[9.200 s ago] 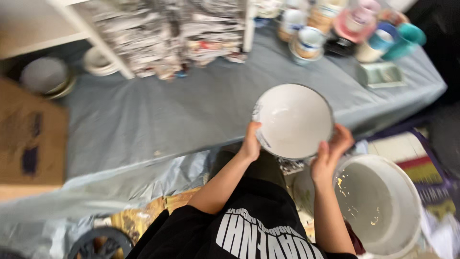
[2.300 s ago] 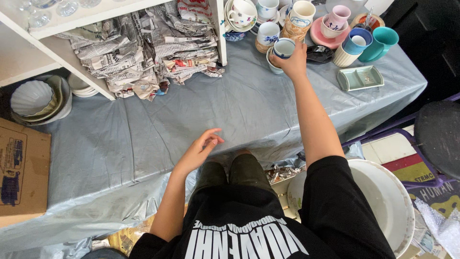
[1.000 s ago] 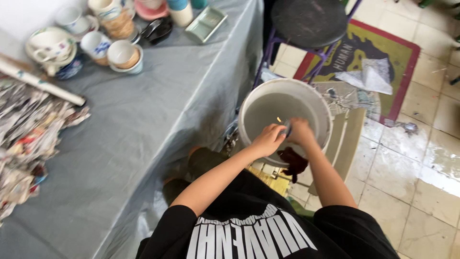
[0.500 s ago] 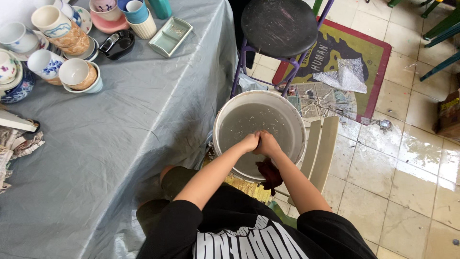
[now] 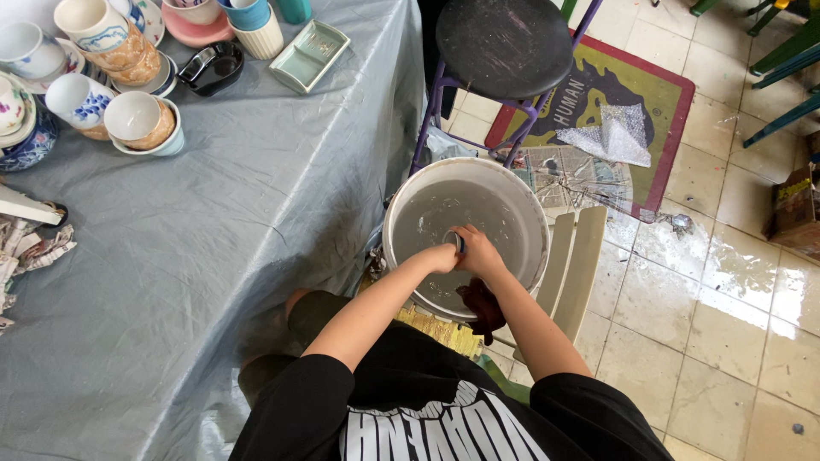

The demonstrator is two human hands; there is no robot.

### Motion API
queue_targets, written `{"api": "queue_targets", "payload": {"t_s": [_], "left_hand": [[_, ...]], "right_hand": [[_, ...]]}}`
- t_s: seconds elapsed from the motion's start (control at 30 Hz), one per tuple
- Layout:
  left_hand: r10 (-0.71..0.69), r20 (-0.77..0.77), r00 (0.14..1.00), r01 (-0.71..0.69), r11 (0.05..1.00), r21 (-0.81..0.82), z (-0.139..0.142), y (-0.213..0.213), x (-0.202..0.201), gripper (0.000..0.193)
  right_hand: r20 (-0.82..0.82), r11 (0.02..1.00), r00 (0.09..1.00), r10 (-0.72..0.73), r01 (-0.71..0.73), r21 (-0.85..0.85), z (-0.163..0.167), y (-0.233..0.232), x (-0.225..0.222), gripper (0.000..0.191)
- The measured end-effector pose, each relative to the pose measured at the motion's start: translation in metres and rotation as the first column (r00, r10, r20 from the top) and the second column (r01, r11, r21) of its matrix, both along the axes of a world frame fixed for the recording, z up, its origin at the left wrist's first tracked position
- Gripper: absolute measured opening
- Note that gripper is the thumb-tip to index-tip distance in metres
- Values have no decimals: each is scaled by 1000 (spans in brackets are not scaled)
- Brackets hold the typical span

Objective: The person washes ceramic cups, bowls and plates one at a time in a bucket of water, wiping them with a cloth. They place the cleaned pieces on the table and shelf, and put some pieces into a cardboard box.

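A white bucket [image 5: 530, 213] of cloudy grey water stands on the floor to the right of the table. Over it, my left hand [image 5: 441, 256] and my right hand [image 5: 480, 253] meet around a small cup [image 5: 453, 240], whose round rim shows between the fingers just above the water. A dark red rag [image 5: 483, 306] hangs over the bucket's near rim, under my right wrist.
A grey plastic sheet covers the table [image 5: 213, 222]. Several cups, bowls and a pale green tray [image 5: 309, 55] crowd its far left corner; crumpled newspaper [image 5: 30, 248] lies at the left edge. A black-seated stool [image 5: 504, 47] stands behind the bucket, beside a patterned mat [image 5: 615, 102] on wet tiles.
My right hand took a cup from the table's far corner, I turned right, and both hands brought the cup down into the bucket of water.
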State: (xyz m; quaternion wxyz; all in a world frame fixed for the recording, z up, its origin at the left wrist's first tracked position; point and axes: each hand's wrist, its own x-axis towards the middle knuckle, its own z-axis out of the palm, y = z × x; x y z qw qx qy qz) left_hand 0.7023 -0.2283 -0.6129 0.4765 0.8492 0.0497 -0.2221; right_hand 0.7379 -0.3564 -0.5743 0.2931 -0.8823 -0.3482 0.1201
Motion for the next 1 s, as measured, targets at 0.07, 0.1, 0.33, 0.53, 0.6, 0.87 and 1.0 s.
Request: {"api": "queue_targets", "payload": {"t_s": [0.07, 0.1, 0.33, 0.53, 0.6, 0.87, 1.0], "left_hand": [[13, -1, 1000, -13, 988, 152, 0, 4, -3, 42], [72, 15, 997, -73, 984, 163, 0, 5, -2, 43], [337, 121, 934, -351, 927, 129, 3, 6, 5, 41], [-104, -118, 988, 143, 908, 393, 1, 3, -6, 34], [-121, -69, 990, 134, 964, 228, 2, 3, -5, 32], [559, -191, 807, -590, 752, -293, 11, 5, 6, 37], [666, -86, 741, -671, 737, -80, 14, 9, 7, 51]], "right_hand": [[-26, 998, 999, 28, -26, 49, 1, 0, 1, 82], [-92, 1000, 996, -2, 0, -19, 2, 1, 1, 80], [-727, 908, 546, -417, 292, -301, 7, 16, -3, 75], [-286, 801, 940, -184, -25, -598, 1, 8, -4, 78], [-130, 808, 990, -58, -30, -588, 1, 3, -4, 83], [48, 986, 998, -42, 49, -160, 18, 6, -11, 84], [-12, 998, 999, -46, 47, 51, 17, 4, -13, 82]]}}
